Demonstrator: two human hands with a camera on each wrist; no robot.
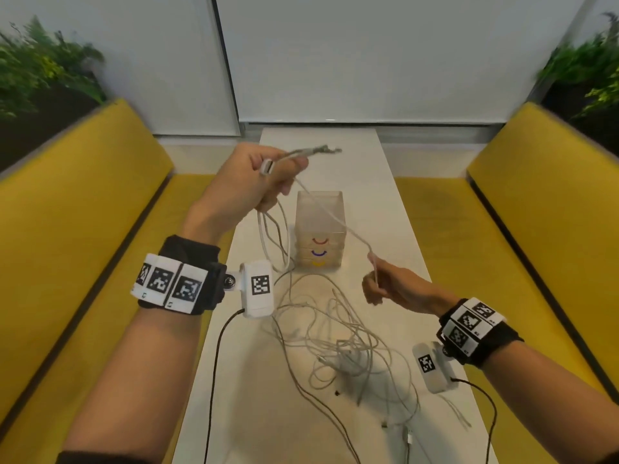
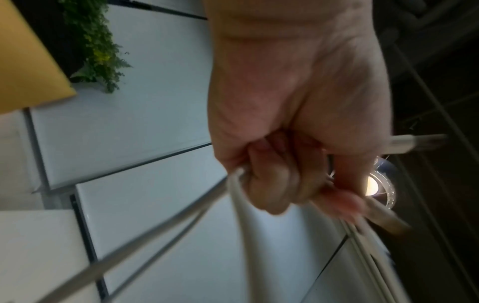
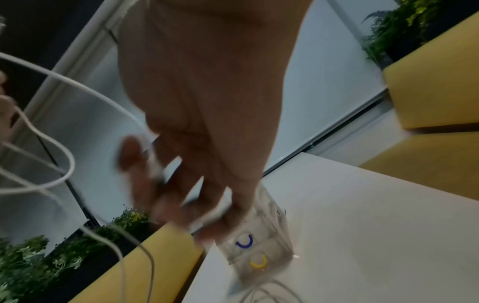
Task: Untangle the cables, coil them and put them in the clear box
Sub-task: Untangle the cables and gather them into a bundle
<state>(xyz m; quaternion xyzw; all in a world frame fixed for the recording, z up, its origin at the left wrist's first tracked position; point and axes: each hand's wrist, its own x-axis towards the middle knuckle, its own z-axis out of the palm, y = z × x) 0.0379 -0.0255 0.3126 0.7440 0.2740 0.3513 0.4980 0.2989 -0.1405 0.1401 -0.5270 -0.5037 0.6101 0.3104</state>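
- Cables point(image 1: 338, 339) lie tangled on our counter point(image 1: 402, 229), before the clear box point(image 1: 320, 209).
- Our left hand point(image 1: 248, 182) grips gathered loops; our right hand point(image 1: 392, 289) pinches one strand.
- Light and limp, we judge; best held near plugs.

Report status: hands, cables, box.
Left hand grips white cable; right hand pinches it. Tangle on table. Clear box holds no cables.

A narrow white table point(image 1: 395, 209) carried the things. Below the left grip point(image 1: 258, 182) stood the clear box point(image 1: 320, 229). Tangled cables point(image 1: 341, 343) lay under the right grip point(image 1: 392, 289).
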